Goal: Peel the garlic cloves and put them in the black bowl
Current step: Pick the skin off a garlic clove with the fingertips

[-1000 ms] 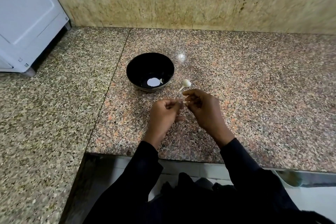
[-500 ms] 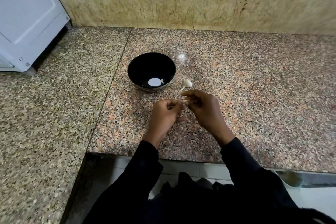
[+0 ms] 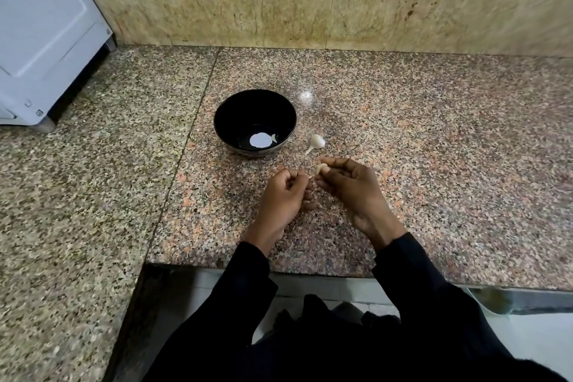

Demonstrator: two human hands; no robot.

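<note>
Two hands at work just in front of the black bowl (image 3: 255,108), both over the granite counter (image 3: 434,149). Right hand (image 3: 350,187) pinches a garlic clove (image 3: 321,168) between thumb and curled fingers; pale end of the clove pokes out toward the bowl. Left hand (image 3: 283,195) has fingers curled in, tips right up against the clove's near end. It looks like it's pinching a sliver of skin, but that bit is too small to confirm.

Step in hand, my read: mid-peel on this clove, skin being pulled off at the tip.

Second garlic clove (image 3: 317,143) lies on the counter just right of the bowl, skin and tail intact by the look of it. Untouched.

Inside the bowl: one small pale piece near the bottom, next to a bright round glare spot. Probably a peeled clove, can't be sure. So roughly one done, one in hand, one waiting.

Next move calls for: strip the remaining skin clean, then a short reach forward and left to drop the clove in the bowl. Loose skin needs to stay out of the bowl. Clove is small and slippery once bare, so grip stays a fingertip pinch.

White appliance (image 3: 40,40) stands far left of the bowl, not involved.
</note>
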